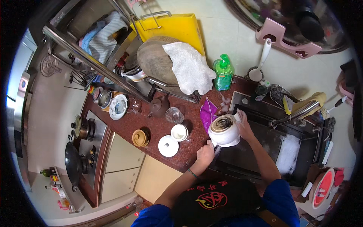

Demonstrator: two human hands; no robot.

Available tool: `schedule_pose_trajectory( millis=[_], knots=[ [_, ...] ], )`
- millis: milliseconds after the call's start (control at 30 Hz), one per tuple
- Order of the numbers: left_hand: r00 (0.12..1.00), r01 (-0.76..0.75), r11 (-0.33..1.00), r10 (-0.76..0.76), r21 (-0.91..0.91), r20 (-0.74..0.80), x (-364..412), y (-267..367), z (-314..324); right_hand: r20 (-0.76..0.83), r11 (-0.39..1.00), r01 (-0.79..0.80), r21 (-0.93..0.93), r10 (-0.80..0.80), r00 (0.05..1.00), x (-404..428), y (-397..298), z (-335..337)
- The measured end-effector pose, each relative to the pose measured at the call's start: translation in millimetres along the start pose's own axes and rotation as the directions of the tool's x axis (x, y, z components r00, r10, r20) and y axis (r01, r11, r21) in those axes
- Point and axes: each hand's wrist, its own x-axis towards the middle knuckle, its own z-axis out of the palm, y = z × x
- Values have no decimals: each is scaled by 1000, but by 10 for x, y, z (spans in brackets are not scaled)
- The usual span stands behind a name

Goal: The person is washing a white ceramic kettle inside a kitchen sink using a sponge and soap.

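Observation:
A white ceramic pot [224,136] is tipped over the sink's left edge, its brown base with a blackened patch turned up towards me. My left hand [205,154] grips a handle on its near side. On the far side, my right hand [244,124] holds the other handle. Behind the pot, a purple cloth [208,112] lies on the red-brown counter [184,157]. A white lid [168,145] with a knob rests left of my left hand, touching or very near a small white bowl [179,132].
The dark sink [249,161] has foam on the right and a cloth-draped faucet [306,107]. Green pump bottle [223,73], drinking glass [174,115], dark teapot [159,106] and tan clay pot [140,138] stand on the counter. A metal rail [96,63] crosses the upper left.

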Motion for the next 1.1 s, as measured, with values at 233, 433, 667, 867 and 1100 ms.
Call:
schedule_pose_trajectory(
  millis=[233,433,667,867,1100],
  knots=[
    [979,-102,972,136,211,-154,-4,-115,295,-38,882,95,-461,-127,991,-161,95,-314],
    [964,-115,968,162,221,-210,8,-140,343,413,484,437,-758,-162,896,-368,-453,-139],
    [950,-102,954,178,283,-258,19,-117,351,452,462,407,-788,-15,892,-317,-547,-225],
    [935,-92,933,201,349,-291,12,-102,345,476,421,504,-754,-178,861,-145,-644,133],
    [928,-96,952,191,291,-319,36,-75,307,530,239,540,-807,-112,841,-13,-476,440]
  ],
)
